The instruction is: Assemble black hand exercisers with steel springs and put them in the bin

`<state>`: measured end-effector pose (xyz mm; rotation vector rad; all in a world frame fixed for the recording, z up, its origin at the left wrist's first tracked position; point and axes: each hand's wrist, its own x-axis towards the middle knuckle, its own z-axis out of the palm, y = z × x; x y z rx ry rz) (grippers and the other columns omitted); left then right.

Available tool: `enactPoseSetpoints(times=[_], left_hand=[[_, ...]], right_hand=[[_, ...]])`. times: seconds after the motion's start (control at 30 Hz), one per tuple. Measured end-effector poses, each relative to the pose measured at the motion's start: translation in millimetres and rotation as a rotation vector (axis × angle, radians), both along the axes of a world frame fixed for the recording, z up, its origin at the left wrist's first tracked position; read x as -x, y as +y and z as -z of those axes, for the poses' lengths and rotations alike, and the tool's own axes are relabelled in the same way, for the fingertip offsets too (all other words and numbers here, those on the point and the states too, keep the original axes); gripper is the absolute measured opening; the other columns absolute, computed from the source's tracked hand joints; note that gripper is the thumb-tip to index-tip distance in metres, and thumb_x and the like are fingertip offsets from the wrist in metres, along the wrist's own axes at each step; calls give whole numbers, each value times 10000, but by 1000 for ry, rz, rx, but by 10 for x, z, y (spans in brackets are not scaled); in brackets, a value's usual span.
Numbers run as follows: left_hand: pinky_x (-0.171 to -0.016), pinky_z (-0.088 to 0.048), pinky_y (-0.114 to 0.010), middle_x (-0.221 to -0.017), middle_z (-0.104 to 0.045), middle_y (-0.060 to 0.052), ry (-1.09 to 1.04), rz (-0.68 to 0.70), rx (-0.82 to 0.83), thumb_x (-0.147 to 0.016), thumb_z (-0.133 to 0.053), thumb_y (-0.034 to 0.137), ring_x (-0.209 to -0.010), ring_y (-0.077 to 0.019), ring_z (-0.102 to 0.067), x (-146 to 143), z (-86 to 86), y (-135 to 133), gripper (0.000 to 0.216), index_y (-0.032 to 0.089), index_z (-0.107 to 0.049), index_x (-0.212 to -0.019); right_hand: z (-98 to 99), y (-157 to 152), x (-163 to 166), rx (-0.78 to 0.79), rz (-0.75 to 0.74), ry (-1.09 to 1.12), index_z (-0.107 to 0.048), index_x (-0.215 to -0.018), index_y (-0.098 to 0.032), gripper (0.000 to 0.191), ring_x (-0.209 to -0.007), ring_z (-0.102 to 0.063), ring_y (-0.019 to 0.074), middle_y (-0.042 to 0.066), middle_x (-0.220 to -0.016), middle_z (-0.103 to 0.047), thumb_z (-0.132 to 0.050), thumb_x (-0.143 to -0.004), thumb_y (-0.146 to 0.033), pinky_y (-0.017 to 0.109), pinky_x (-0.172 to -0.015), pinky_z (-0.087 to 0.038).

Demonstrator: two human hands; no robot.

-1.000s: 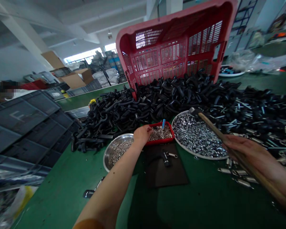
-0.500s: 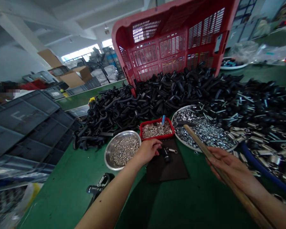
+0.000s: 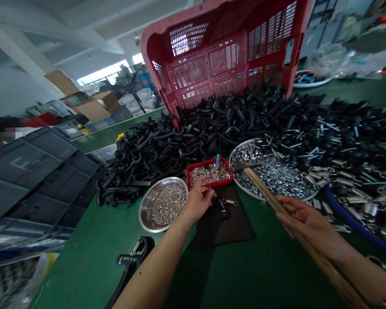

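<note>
My right hand grips the wooden handle of a hammer, whose dark head lies over the near left side of a round white tray of small shiny metal parts. My left hand is at the near edge of a red tray full of small metal pins. Its thumb and fingers are bent together; what they pinch is too small to make out. Just right of its fingertips, a black plastic part with a coil spring lies on a dark mat.
A steel bowl of small metal rings stands left of my left hand. A black spring-fitted hand grip lies near my left forearm. Behind are heaped black handles and a tipped red crate. Loose springs lie at right.
My left hand has risen slightly from beside the black part toward the red tray, index finger now stretched further. The hammer head has shifted slightly left. The whole view has moved a little.
</note>
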<state>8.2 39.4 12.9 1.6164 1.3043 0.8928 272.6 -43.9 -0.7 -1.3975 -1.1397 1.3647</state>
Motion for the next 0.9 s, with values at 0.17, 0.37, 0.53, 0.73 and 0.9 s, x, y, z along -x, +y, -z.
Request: enactPoseSetpoints(times=[0.17, 0.37, 0.53, 0.73, 0.9], left_hand=[[-488, -413, -203, -746, -641, 9, 221, -6, -25, -822, -454, 307, -443, -71, -535, -28, -8, -50, 163, 178, -548, -853], [-716, -438, -240, -851, -666, 12, 393, -20, -187, -794, -525, 329, -786, -141, -598, -97, 46, -69, 163, 230, -650, -826], [-652, -424, -231, -834, -673, 21, 451, -41, -93, -801, -506, 375, -750, -145, -595, -123, 70, -50, 210, 237, -651, -864], [-630, -405, -233, -839, -675, 7, 533, -68, -80, -814, -479, 387, -760, -153, -595, -115, 31, -47, 240, 223, -644, -872], [-637, -400, -237, -814, -675, 25, 575, -44, -86, -824, -474, 373, -750, -148, -600, -128, 0, -57, 215, 240, -640, -854]], right_hand=[[-2, 14, -3, -32, 23, -30, -549, -1060, -206, 561, -696, -610, 188, 75, -917, -646, -685, -600, -497, 267, -500, -501], [-9, 13, -10, -28, 28, -35, -546, -1047, -205, 533, -730, -614, 202, 78, -895, -647, -687, -609, -474, 276, -523, -512], [1, 15, -13, -20, 32, -16, -541, -1048, -203, 540, -674, -608, 180, 71, -891, -645, -689, -606, -475, 250, -464, -487], [15, 9, -26, -26, 21, -17, -530, -1063, -201, 524, -730, -618, 188, 78, -930, -647, -686, -628, -447, 265, -537, -516], [5, 4, -18, -58, 38, -45, -547, -1036, -203, 518, -808, -622, 218, 83, -929, -653, -689, -612, -465, 308, -629, -537]])
